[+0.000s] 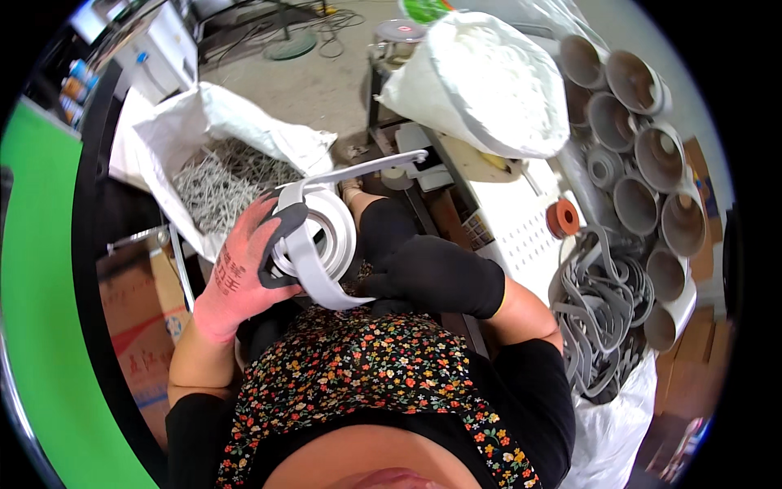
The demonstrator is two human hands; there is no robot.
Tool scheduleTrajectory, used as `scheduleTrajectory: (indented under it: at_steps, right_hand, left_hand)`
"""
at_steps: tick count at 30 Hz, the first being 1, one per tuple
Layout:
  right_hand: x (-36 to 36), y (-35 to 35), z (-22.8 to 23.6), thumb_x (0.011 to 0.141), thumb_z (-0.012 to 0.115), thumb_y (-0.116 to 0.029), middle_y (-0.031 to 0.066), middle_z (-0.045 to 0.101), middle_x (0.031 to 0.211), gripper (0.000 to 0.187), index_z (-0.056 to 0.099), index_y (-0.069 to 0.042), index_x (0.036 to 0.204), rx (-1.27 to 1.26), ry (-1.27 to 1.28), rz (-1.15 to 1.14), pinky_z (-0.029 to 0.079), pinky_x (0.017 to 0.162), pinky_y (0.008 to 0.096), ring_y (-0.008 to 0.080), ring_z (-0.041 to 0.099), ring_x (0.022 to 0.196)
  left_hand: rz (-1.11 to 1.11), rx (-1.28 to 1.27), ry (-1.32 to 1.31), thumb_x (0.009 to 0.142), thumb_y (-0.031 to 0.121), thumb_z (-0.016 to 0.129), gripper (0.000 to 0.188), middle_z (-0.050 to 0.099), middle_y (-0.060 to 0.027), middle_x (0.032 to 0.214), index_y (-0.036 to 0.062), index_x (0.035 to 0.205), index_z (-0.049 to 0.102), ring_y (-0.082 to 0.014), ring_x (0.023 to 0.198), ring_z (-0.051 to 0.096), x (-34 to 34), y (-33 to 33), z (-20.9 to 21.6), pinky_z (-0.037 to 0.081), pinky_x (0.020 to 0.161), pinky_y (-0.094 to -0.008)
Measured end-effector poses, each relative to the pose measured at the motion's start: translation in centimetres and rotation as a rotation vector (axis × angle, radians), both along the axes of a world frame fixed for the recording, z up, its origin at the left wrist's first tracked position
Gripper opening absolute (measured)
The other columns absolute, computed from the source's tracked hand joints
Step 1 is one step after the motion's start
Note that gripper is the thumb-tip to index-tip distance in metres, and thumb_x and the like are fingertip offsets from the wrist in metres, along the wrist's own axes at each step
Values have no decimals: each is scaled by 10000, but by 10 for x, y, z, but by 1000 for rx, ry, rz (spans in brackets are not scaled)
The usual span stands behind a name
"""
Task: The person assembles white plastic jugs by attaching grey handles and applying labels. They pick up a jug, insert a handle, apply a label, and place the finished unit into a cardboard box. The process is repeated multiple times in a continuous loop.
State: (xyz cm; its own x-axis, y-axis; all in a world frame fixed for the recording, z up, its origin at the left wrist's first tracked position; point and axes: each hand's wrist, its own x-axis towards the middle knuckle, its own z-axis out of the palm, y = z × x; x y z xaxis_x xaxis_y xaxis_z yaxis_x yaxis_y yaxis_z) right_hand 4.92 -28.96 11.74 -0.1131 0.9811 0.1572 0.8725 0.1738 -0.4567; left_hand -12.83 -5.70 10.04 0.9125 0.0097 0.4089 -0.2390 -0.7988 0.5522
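My left hand (248,265), in a pink glove with dark grey fingers, grips a white round ring-shaped part (340,232) over my lap. A flat grey strap (308,265) curves round that part. One end of the strap reaches out to the upper right, past my knee. Its lower end runs to the fingers of my right hand (444,273). That hand wears a black glove and is closed at the strap's end. Its fingertips are mostly hidden, dark against dark clothing.
A white sack of thin grey pieces (236,179) stands at the left. On the right are a white sack of white pieces (497,81), an orange-brown roll (562,218), coiled grey straps (603,314) and stacked round tubs (635,204). A green surface (41,269) borders the far left.
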Motion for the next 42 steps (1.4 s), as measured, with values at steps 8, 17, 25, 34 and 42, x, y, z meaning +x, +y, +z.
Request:
scheduleTrajectory:
  at_steps: [8, 17, 25, 34, 42]
  right_hand:
    - [8, 52, -32, 839, 666, -163, 66, 644, 955, 383, 598, -79, 1206, 34, 459, -307, 483, 779, 338, 205, 607, 865]
    - [16, 81, -8, 971, 522, -292, -41, 328, 615, 323, 512, -64, 1199, 478, 1874, -339, 464, 646, 317, 97, 354, 505]
    - [-28, 110, -36, 972, 526, -416, -35, 365, 577, 387, 507, -56, 1112, 247, 2073, -390, 517, 773, 346, 100, 390, 482]
    - [-24, 94, -34, 970, 537, -273, 35, 598, 845, 258, 564, -44, 1087, 166, 1793, -467, 499, 790, 284, 106, 572, 754]
    - [-37, 65, 15, 893, 512, -109, 38, 575, 927, 282, 569, 3, 1145, 654, 1247, -277, 440, 767, 266, 107, 527, 809]
  left_hand:
    - [-211, -264, 83, 524, 198, 878, 889, 460, -254, 1357, 139, 1303, 453, -452, 1265, 434, -43, 9, 7, 332, 1050, -529]
    - [91, -548, -208, 762, 244, 750, 728, 433, -221, 1360, 168, 1383, 378, -424, 1268, 431, -77, 11, -25, 391, 1030, -555]
    - [321, -949, -168, 801, 292, 651, 563, 498, -135, 1294, -8, 1247, 483, -322, 1179, 525, -71, -37, -4, 425, 1028, -461]
    - [-44, -180, -277, 851, 523, 613, 358, 640, -170, 1094, 180, 796, 529, -460, 1100, 561, -55, -24, 16, 399, 979, -611]
    - [275, -624, -308, 824, 461, 615, 498, 630, -170, 1099, 14, 1044, 628, -328, 1069, 593, -39, -37, 46, 467, 949, -495]
